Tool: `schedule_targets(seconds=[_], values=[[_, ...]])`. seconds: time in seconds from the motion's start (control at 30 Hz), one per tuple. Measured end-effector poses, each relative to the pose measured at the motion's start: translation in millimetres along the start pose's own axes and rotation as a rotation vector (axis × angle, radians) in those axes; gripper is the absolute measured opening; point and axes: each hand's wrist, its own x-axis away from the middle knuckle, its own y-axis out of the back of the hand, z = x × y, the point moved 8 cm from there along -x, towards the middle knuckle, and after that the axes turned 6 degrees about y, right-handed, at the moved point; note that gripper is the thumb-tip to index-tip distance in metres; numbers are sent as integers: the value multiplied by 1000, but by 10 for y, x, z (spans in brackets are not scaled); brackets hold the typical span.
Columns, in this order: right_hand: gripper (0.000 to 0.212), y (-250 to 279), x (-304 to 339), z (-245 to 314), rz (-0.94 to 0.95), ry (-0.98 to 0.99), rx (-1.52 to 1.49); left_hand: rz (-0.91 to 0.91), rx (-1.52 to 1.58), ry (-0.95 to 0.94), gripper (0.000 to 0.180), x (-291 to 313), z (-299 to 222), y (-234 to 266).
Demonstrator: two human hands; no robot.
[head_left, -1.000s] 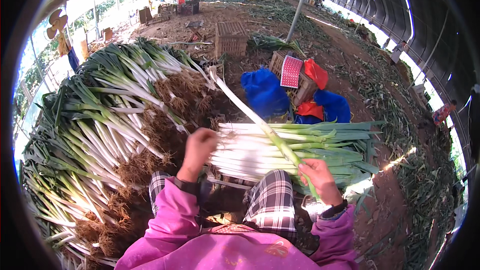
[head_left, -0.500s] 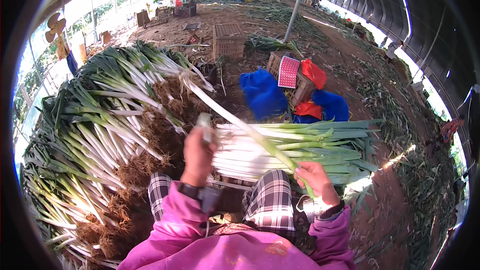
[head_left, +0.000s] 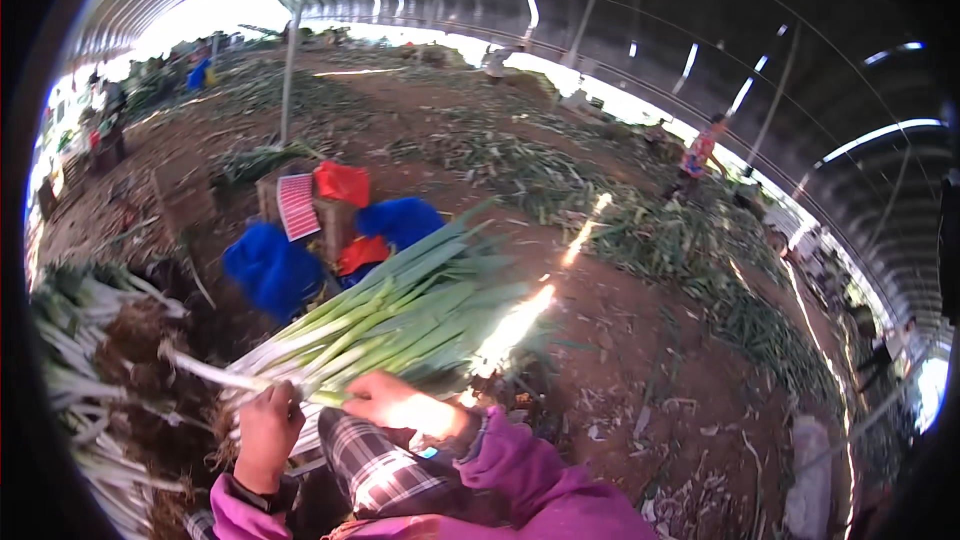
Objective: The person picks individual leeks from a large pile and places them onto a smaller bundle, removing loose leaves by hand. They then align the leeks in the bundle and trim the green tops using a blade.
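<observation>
One leek [head_left: 222, 374], pale shaft and rooty end pointing to the upper left, lies across in front of me. My left hand [head_left: 268, 432] is closed around its middle. At its green end, my right hand [head_left: 402, 406] has the fingers pinched on the leaves, above my plaid-covered knee. Whether the left hand also holds something small is hidden by its fingers. Just beyond both hands is a stack of trimmed leeks [head_left: 375, 325], white ends to the left and green leaves to the upper right.
Untrimmed leeks with soil-covered roots [head_left: 130, 420] are heaped at the left. Past the stack are blue bags [head_left: 268, 270], a red bag [head_left: 342, 183] and a crate with a patterned red sheet [head_left: 297, 206]. Leaf scraps [head_left: 640, 230] litter the soil; a person [head_left: 698, 152] stands farther off.
The view has swung to the right. My left hand, apart from the leek before with a blurred pale thing in it, is now on the leek's middle. The leek has come lower, nearer my knee.
</observation>
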Motion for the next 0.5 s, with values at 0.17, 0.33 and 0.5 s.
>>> schedule_targets(seconds=[0.17,0.33,0.5], values=[[27,95,88,-153,-91,46,212,89,32,-3,20,-89,-107,-230],[31,-167,29,-15,-87,199,252,111,-50,124,9,118,267,-134],[26,186,320,211,-166,269,419,170,101,172,21,-75,325,-246]])
